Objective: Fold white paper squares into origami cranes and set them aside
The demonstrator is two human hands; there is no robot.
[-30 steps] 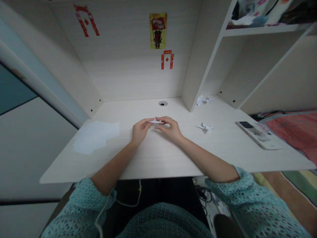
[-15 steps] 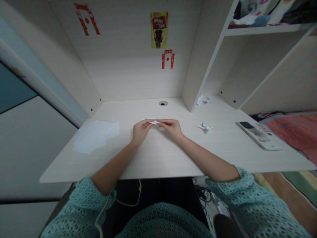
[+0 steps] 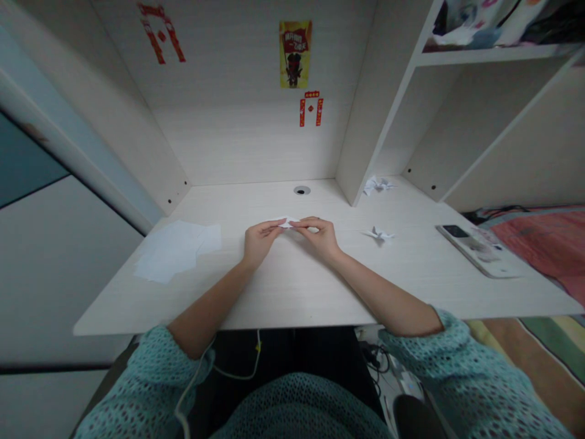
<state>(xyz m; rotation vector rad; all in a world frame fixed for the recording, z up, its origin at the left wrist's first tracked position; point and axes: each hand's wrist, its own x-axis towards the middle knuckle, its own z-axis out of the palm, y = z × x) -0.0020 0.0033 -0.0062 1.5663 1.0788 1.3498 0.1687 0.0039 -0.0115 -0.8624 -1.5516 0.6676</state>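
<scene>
Folded paper: is sitting small and white between the 2 hands, over the middle of the desk; its folds are being too tiny to read, and I cannot tell whether it is touching the desktop.
Left hand: is pinching the left end of the paper, thumb and fingers standing narrow around it.
Right hand: is gripping the right end, thumb and forefinger tips meeting narrowly on the paper, a small gap showing between the 2 digits farther back.
Loose sheets: are lying flat in an overlapping white spread on the desk, to the left of the left hand and apart from it.
Paper figure: is resting alone on the desk to the right of the right hand, its pointed ends sticking outward.
Back cluster: is gathering more folded white paper beside the foot of the upright panel; the pieces are overlapping too much for counting.
Phone: is lying on the desk's right side, near the red cloth.
Back wall: is bearing 1 yellow-and-red print and 2 sets of red strips.
Sleeves: are covering the upper arms in teal openwork knit, leaving both forearms bare.
White cord: is looping below the desk's front edge.
</scene>
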